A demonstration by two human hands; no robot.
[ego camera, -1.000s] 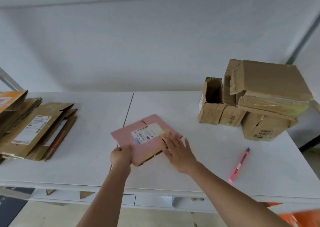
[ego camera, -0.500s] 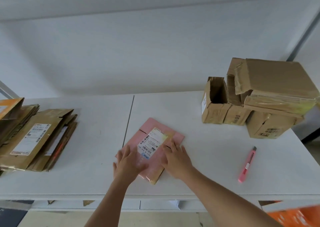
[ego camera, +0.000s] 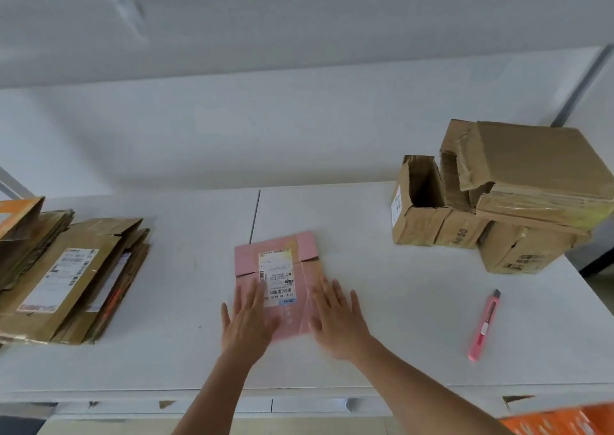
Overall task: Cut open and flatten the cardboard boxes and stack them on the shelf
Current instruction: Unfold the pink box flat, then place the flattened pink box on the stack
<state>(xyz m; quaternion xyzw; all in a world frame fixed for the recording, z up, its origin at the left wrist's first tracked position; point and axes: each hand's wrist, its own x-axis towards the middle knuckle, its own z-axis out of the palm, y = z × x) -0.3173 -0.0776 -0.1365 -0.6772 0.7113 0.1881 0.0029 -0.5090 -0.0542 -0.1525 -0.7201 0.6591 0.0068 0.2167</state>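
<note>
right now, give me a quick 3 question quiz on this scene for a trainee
1. True or false: both hands lie flat, fingers straight, on the pink box.
2. Multiple choice: where does the pink utility knife lie? A) in the right hand B) on the white shelf surface, right of the hands C) on the stack of flattened boxes
3. Fill in: the brown boxes not yet flattened stand at the far ____ of the shelf surface.

Key:
1. True; the left hand and the right hand both press on it.
2. B
3. right
</note>
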